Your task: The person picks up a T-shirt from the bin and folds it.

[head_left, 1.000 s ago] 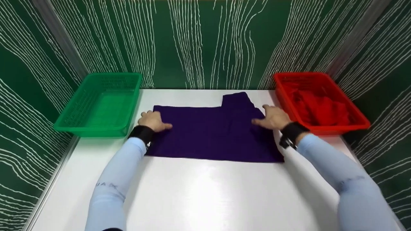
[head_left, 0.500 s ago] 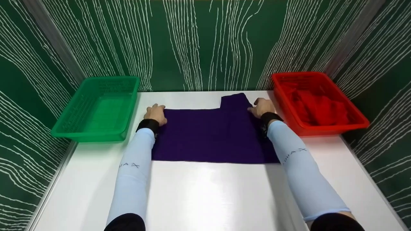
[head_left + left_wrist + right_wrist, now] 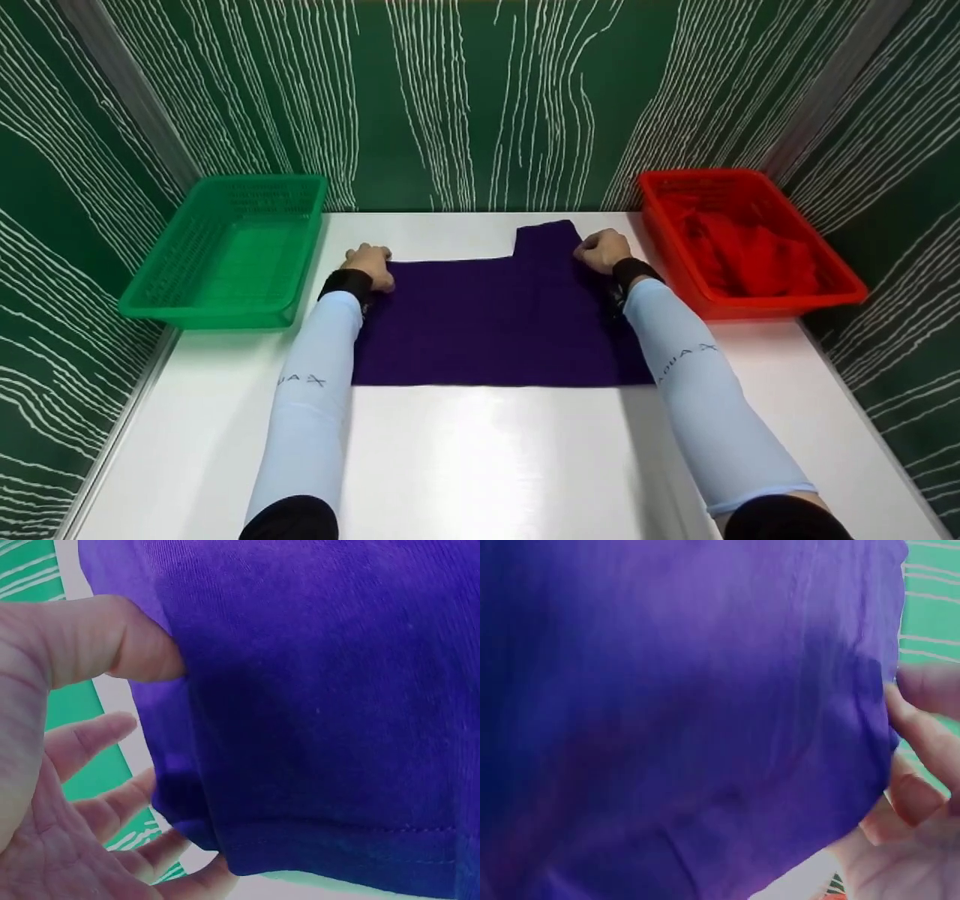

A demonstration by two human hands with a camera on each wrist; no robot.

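A dark purple T-shirt (image 3: 480, 322) lies folded double on the white table, one sleeve (image 3: 545, 238) pointing to the back. At its back left corner, my left hand (image 3: 370, 267) grips the hem end. In the left wrist view its thumb (image 3: 146, 645) presses on the cloth, while the other fingers spread at and behind the edge. My right hand (image 3: 604, 250) pinches the shoulder edge beside the sleeve. In the right wrist view the fingertips of the right hand (image 3: 915, 765) close on the cloth's rim, partly hidden by fabric.
A green plastic basket (image 3: 300, 259) stands at the back left. At the back right is a red basket (image 3: 844, 281) with crumpled red cloth (image 3: 757, 255) in it. Green walls with white lines (image 3: 487, 112) enclose the table (image 3: 480, 465) at the back and sides.
Both hands have gone to the shirt's back edge, the right one moving inward to the shoulder, and have taken hold. The shirt has shifted slightly toward me.
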